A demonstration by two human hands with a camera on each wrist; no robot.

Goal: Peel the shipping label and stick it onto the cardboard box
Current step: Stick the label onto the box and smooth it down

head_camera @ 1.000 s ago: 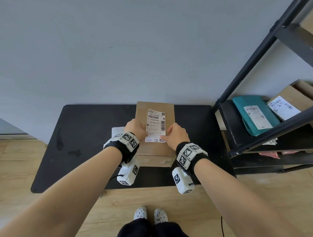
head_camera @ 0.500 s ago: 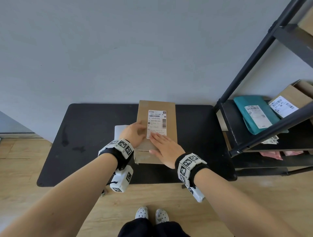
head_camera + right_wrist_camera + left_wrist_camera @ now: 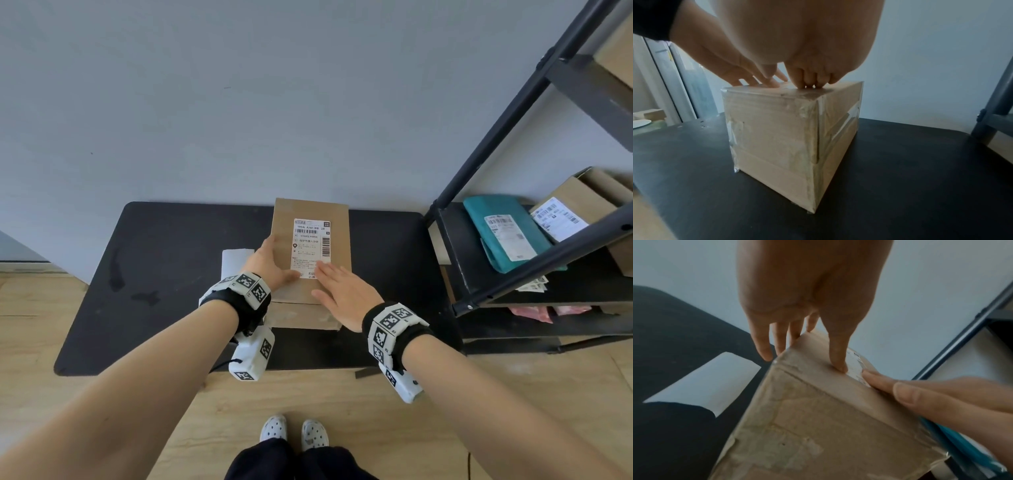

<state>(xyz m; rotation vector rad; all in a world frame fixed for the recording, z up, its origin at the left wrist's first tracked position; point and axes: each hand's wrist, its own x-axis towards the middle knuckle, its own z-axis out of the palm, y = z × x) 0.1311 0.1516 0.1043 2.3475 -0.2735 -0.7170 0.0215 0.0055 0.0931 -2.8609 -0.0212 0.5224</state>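
A brown cardboard box [image 3: 337, 219] stands on the black table [image 3: 154, 274]. The white shipping label [image 3: 311, 245] lies flat on its top. My left hand [image 3: 270, 263] straddles the box's left edge: its thumb presses on the top beside the label's near left corner and its straight fingers run down the side, as the left wrist view shows [image 3: 807, 305]. My right hand [image 3: 342, 289] lies flat on the box top, fingertips pressing the label's near edge. In the right wrist view, the box [image 3: 777, 138] stands under the right hand [image 3: 797, 40].
A white backing sheet [image 3: 234, 263] lies on the table left of the box. A black metal shelf [image 3: 513, 137] stands at the right, holding a teal parcel [image 3: 503, 229] and a labelled cardboard box [image 3: 582, 198]. Wooden floor lies in front of the table.
A second ago both hands pinched the label's near corners above the box. The label now lies flat, and my right hand has flattened onto it.
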